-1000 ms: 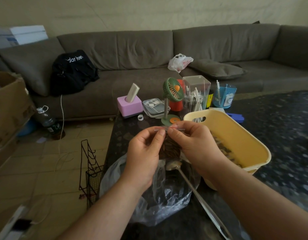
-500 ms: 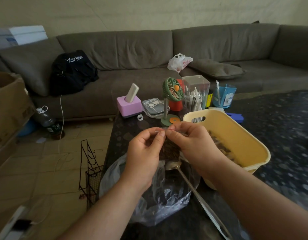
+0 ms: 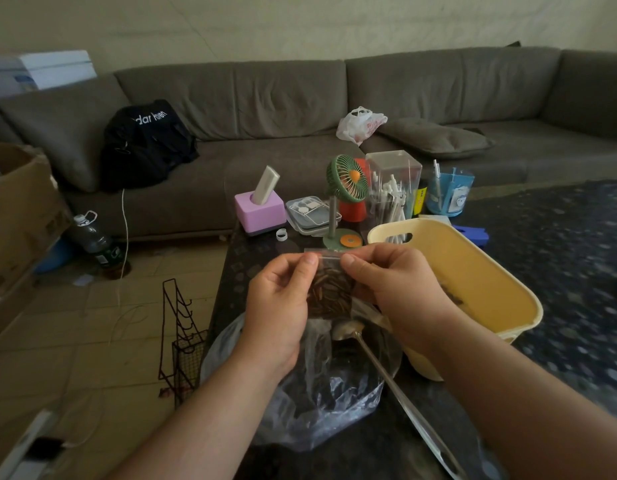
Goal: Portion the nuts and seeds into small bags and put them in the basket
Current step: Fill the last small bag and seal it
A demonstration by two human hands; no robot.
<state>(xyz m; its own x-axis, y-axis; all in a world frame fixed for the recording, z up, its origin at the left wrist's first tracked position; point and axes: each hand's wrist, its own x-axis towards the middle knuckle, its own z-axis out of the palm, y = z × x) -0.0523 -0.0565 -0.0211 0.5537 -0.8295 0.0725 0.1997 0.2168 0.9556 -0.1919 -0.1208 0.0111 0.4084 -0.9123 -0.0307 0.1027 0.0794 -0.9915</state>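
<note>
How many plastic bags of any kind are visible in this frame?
3: the small zip bag of seeds pinched in both hands, the large clear bag under them on the table, the white bag on the sofa. More may sit hidden in the basket.

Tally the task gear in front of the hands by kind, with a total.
Small bags of seeds, held: 1
Large plastic bags: 1
Spoons: 1
Yellow baskets: 1
Total: 4
</note>
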